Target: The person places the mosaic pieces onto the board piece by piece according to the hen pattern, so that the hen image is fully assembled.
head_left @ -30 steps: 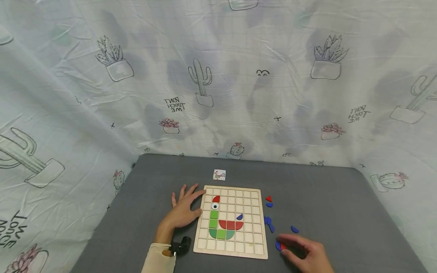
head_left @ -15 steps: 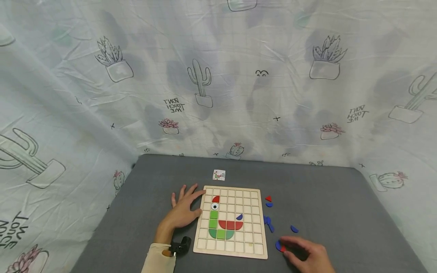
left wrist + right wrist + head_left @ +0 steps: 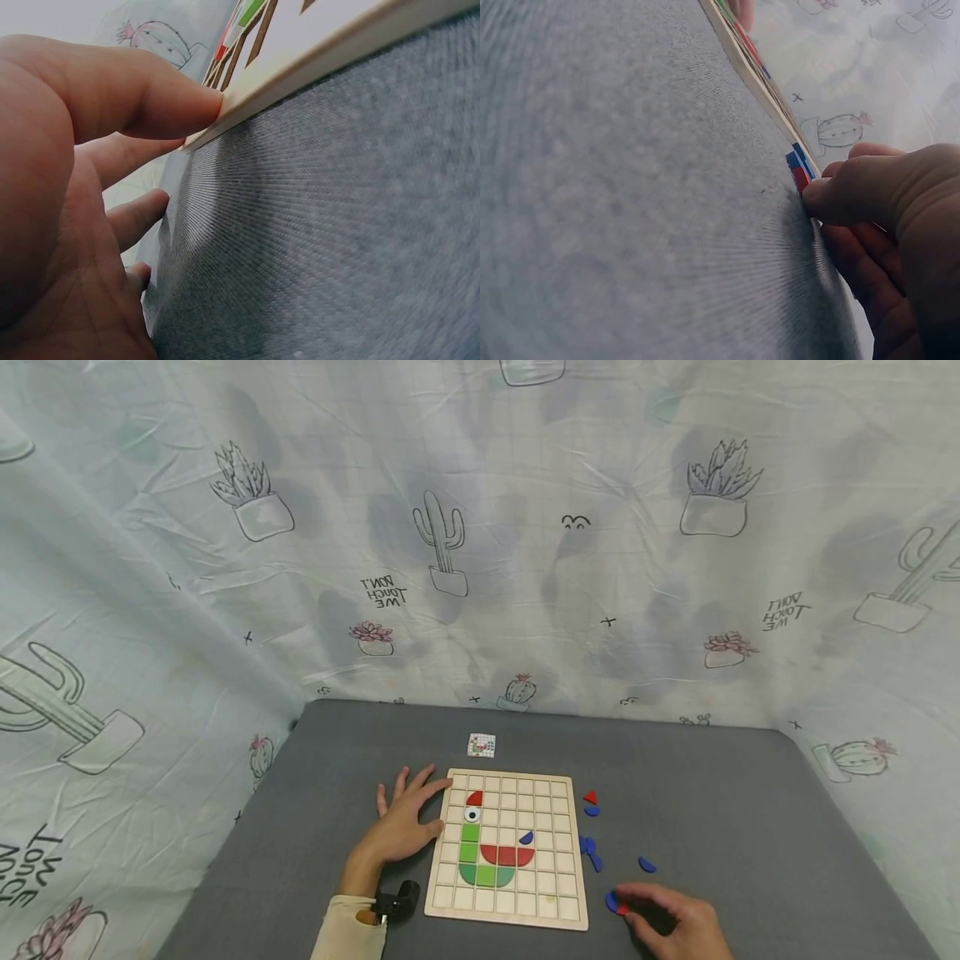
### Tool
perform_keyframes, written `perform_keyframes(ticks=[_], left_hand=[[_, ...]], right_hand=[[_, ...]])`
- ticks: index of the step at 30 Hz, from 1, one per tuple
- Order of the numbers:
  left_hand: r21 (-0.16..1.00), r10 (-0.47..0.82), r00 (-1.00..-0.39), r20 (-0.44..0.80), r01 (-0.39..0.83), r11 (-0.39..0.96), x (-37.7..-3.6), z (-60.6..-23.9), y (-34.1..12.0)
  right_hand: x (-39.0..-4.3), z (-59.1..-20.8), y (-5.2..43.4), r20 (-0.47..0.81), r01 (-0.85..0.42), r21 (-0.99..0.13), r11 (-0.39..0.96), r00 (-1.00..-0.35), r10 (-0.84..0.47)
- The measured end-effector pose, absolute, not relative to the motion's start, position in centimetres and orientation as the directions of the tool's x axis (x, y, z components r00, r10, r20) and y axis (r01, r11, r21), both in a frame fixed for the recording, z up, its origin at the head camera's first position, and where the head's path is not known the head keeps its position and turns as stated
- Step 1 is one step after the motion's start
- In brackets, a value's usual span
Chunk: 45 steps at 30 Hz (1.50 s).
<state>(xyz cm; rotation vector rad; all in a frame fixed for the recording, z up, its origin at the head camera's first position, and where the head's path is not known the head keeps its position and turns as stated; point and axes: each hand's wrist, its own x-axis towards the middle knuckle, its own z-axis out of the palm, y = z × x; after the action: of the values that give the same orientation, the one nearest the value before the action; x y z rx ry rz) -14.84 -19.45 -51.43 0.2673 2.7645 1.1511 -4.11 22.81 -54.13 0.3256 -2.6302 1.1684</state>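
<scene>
A wooden grid board [image 3: 555, 883] lies on the grey table, bearing red, green and blue flat pieces and a round eye piece [image 3: 472, 815]. My left hand [image 3: 405, 825] has its fingers spread, with the thumb and a fingertip touching the board's left edge. Right of the board's near corner, my right hand [image 3: 678, 920] pinches a small red piece [image 3: 801, 178] between thumb and fingers, which hide part of it. Against this red piece sits a blue rounded piece [image 3: 611, 902]. In the right wrist view the red piece is low at the table surface.
Beyond the board lies a small picture card [image 3: 482, 745]. Along the board's right side are a red triangle [image 3: 591, 797], a blue half-round piece [image 3: 592, 811] and some blue pieces [image 3: 591, 846] close together. Another blue half-round piece [image 3: 647, 864] lies farther right. A patterned curtain [image 3: 525, 568] hangs behind the table.
My right hand has shifted very slightly to the right, staying at the red and blue pieces. My left hand and the board have not moved.
</scene>
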Motion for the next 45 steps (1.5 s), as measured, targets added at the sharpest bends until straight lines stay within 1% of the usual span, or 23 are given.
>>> perform_keyframes(ticks=[3,6,11,14,16,20,23,29,34,39,45], left_hand=[[0.716,0.218,-0.974,-0.055,0.114,0.689,-14.9,-51.6,-19.5],[0.717,0.220,-0.974,-0.054,0.116,0.687,-14.9,-51.6,-19.5],[0.716,0.220,-0.974,-0.055,0.115,0.689,-14.9,-51.6,-19.5],[0.717,0.219,-0.974,-0.056,0.114,0.688,-14.8,-51.5,-19.5],[0.715,0.217,-0.975,-0.057,0.111,0.690,-14.8,-51.5,-19.4],[0.715,0.216,-0.975,-0.055,0.112,0.690,-14.8,-51.5,-19.5],[0.717,0.219,-0.974,-0.056,0.114,0.687,-14.8,-51.5,-19.5],[0.721,0.225,-0.973,-0.055,0.117,0.683,-14.8,-51.5,-19.5],[0.722,0.226,-0.972,-0.062,0.113,0.682,-14.8,-51.4,-19.4],[0.725,0.220,-0.974,-0.059,0.110,0.680,-14.8,-51.2,-19.4],[0.723,0.219,-0.974,-0.063,0.107,0.682,-14.8,-51.1,-19.5]], right_hand=[[-4.1,-54.0,22.8,0.289,-0.274,-0.692,0.668,-0.953,-0.092],[-4.1,-53.9,22.7,0.297,-0.272,-0.685,0.676,-0.951,-0.082],[-4.3,-53.7,22.5,0.375,-0.335,-0.662,0.671,-0.923,-0.091],[-4.5,-53.2,22.1,0.375,-0.337,-0.672,0.659,-0.923,-0.089],[-4.7,-53.0,21.6,0.379,-0.352,-0.690,0.633,-0.920,-0.098],[-5.1,-52.7,20.3,0.417,-0.422,-0.717,0.554,-0.897,-0.144],[-5.4,-52.6,19.0,0.407,-0.434,-0.747,0.504,-0.898,-0.170],[-5.9,-52.3,16.2,0.319,-0.390,-0.813,0.432,-0.920,-0.228],[-6.4,-52.4,14.2,0.313,-0.411,-0.831,0.375,-0.903,-0.295],[-6.7,-52.3,12.5,0.346,-0.456,-0.826,0.332,-0.875,-0.340],[-6.7,-52.1,10.5,0.312,-0.441,-0.841,0.313,-0.868,-0.385]])
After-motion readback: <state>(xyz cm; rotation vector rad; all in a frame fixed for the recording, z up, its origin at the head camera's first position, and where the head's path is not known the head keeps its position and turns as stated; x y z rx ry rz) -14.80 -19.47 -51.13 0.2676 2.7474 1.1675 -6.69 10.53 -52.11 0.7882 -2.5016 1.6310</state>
